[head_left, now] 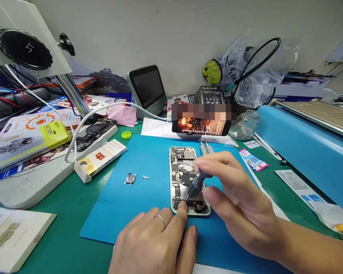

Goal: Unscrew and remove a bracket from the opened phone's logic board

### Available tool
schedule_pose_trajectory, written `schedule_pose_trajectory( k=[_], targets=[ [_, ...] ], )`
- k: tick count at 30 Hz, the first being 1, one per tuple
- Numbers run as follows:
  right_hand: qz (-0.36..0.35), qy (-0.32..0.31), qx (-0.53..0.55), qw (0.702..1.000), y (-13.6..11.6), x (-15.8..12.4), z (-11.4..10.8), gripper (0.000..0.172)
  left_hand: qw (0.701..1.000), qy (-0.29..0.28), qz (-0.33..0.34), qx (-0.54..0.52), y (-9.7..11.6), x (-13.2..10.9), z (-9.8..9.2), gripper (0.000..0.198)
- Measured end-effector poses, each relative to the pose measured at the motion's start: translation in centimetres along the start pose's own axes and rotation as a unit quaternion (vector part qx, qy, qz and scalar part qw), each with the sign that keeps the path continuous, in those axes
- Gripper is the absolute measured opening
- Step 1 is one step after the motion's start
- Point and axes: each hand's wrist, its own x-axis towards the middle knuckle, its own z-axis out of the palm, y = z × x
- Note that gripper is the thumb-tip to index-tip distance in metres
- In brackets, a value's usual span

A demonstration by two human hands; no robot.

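Observation:
An opened smartphone (183, 190) with its inner parts exposed lies on a blue work mat (111, 217). My right hand (240, 201) is closed on a grey screwdriver (196, 184), with the index finger at its top end and the thumb near the handle. The screwdriver leans, its tip down at the lower part of the phone. My left hand (154, 239), a ring on one finger, is open with the index fingertip touching the phone's lower end, close to that tip. Left of the phone lie a small metal part (130, 178) and a tiny bracket (145, 177).
Behind the mat a propped phone (201, 123) plays a video; tweezers (206, 148) lie before it. A blue machine (305, 144) and a glass jar (247, 125) stand right. At left are a narrow box (101, 160), battery packaging (28, 148) and a metal stand post (74, 93).

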Motion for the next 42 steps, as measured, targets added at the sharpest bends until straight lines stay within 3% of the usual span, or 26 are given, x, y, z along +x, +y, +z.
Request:
schedule_pose_trajectory(
  k=[17,26,33,42],
  targets=[
    [-0.007,-0.035,0.089,0.995,0.32,0.46,0.4,0.055,1.0,-0.012,-0.017,-0.005,0.47,0.06,-0.6,0.024],
    [-0.016,-0.035,0.037,0.999,-0.12,0.68,0.02,0.058,0.999,-0.017,-0.024,-0.015,0.52,0.13,-0.76,0.026],
    [0.021,-0.047,0.092,0.994,-0.05,0.6,0.16,0.063,0.999,-0.014,-0.027,-0.014,0.57,0.03,-0.74,0.026],
    [0.024,-0.036,0.063,0.997,0.14,-0.04,0.33,0.066,0.999,-0.009,-0.028,-0.018,0.6,0.14,-0.65,0.024]
  ],
)
